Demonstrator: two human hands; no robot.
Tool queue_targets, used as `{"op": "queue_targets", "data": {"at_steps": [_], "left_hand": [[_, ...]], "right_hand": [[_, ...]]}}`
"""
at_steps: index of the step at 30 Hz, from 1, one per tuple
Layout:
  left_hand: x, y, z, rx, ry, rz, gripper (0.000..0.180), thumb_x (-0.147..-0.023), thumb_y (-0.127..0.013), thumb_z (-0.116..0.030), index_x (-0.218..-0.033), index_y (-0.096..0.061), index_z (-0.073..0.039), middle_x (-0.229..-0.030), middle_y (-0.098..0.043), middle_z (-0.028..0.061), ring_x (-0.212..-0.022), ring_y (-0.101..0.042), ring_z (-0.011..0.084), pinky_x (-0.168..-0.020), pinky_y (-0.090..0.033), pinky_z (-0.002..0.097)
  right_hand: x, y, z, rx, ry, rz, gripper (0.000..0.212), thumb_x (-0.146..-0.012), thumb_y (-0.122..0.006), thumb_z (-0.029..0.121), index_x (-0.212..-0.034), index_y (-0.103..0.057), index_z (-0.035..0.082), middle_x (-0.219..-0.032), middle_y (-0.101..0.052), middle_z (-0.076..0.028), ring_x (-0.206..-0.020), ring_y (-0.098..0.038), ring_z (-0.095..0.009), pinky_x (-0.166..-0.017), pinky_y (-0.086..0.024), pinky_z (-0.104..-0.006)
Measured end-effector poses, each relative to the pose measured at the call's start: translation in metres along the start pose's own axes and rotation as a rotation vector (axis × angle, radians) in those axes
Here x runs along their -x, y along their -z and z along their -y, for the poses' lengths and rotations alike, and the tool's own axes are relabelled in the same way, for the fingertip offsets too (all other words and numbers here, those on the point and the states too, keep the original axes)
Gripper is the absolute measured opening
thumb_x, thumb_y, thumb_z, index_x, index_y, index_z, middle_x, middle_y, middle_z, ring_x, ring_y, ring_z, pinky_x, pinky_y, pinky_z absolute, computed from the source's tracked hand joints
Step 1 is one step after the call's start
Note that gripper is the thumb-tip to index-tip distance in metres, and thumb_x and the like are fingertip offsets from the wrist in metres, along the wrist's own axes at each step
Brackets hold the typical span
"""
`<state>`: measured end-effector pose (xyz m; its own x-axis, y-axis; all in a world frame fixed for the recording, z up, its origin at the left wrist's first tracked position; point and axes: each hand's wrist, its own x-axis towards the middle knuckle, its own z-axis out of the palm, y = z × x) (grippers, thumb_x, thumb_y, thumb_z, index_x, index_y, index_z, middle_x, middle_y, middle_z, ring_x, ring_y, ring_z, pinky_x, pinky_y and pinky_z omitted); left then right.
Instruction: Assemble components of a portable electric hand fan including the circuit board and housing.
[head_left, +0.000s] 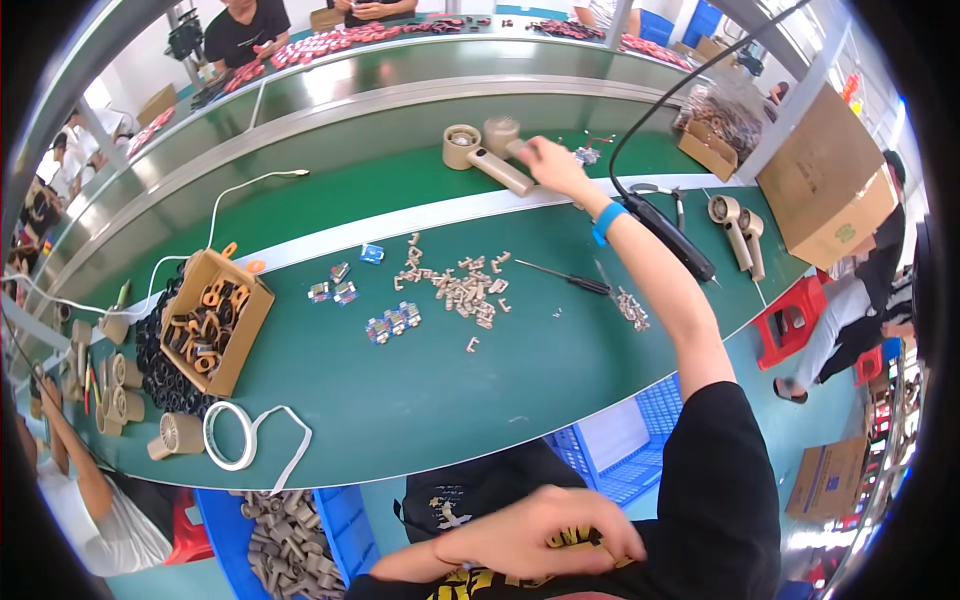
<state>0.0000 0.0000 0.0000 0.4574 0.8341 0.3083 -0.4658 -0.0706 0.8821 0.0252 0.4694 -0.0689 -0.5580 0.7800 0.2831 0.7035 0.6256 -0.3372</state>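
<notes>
My right hand [552, 168] reaches to the far side of the green bench, its fingers closed around the handle of a beige handheld fan [501, 132]. Just left of it lies another beige handheld fan [463, 147], its handle pointing toward me. My left hand [545, 530] hovers close to my body, fingers loosely curved, with a gap between them and the thumb and nothing seen inside. On the bench between lie a pile of small beige clip-like parts [468, 290], small circuit boards [393, 322] and a thin screwdriver [575, 280].
A cardboard box of orange and black rings [262, 300] stands left, beside white tape [230, 437]. A black corded electric screwdriver [672, 240] lies under my right forearm. Two more fans [735, 230] rest at right. Below the bench edge are blue crates [345, 530]. Other people sit beyond.
</notes>
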Motion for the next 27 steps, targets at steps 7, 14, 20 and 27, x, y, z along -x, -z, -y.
{"op": "queue_targets", "data": {"at_steps": [7,14,20,27], "left_hand": [[0.049,0.061,-0.038,-0.491,0.029,-0.645,0.003,-0.089,-0.064,-0.001,-0.088,-0.061,-0.003,-0.094,-0.069,0.0085,-0.087,-0.065,0.0149,-0.083,-0.051,0.0300],[-0.009,0.149,-0.077,-0.855,-0.250,-0.699,0.086,-0.076,-0.080,-0.017,-0.145,-0.030,-0.006,-0.140,-0.044,0.0125,-0.128,-0.048,0.0255,-0.102,-0.041,0.0396],[-0.004,0.163,-0.066,-0.647,-0.221,-0.718,0.084,-0.076,-0.079,-0.009,-0.146,-0.031,-0.005,-0.139,-0.045,0.0120,-0.127,-0.049,0.0234,-0.105,-0.041,0.0383],[0.004,0.163,-0.038,-0.875,-0.241,-0.649,0.091,-0.075,-0.079,-0.005,-0.149,-0.026,-0.006,-0.138,-0.038,0.0096,-0.125,-0.045,0.0212,-0.099,-0.045,0.0315]], "right_hand": [[0.114,0.098,0.110,-1.607,-0.132,0.493,0.056,-0.103,-0.033,0.052,-0.127,-0.048,0.003,-0.078,-0.046,0.003,-0.058,-0.041,-0.007,-0.050,-0.036,-0.0218],[0.199,0.083,0.199,-1.773,-0.237,0.884,0.056,-0.102,-0.029,0.054,-0.119,-0.048,0.005,-0.072,-0.047,-0.002,-0.052,-0.043,-0.012,-0.047,-0.038,-0.0253],[0.201,0.050,0.209,-1.829,-0.254,0.961,0.051,-0.103,-0.027,0.054,-0.115,-0.051,0.009,-0.073,-0.047,-0.002,-0.052,-0.042,-0.013,-0.049,-0.038,-0.0266],[0.221,0.046,0.200,-1.917,-0.527,0.968,0.053,-0.101,-0.029,0.056,-0.118,-0.051,0.011,-0.064,-0.044,-0.003,-0.045,-0.041,-0.015,-0.041,-0.036,-0.0281]]}}
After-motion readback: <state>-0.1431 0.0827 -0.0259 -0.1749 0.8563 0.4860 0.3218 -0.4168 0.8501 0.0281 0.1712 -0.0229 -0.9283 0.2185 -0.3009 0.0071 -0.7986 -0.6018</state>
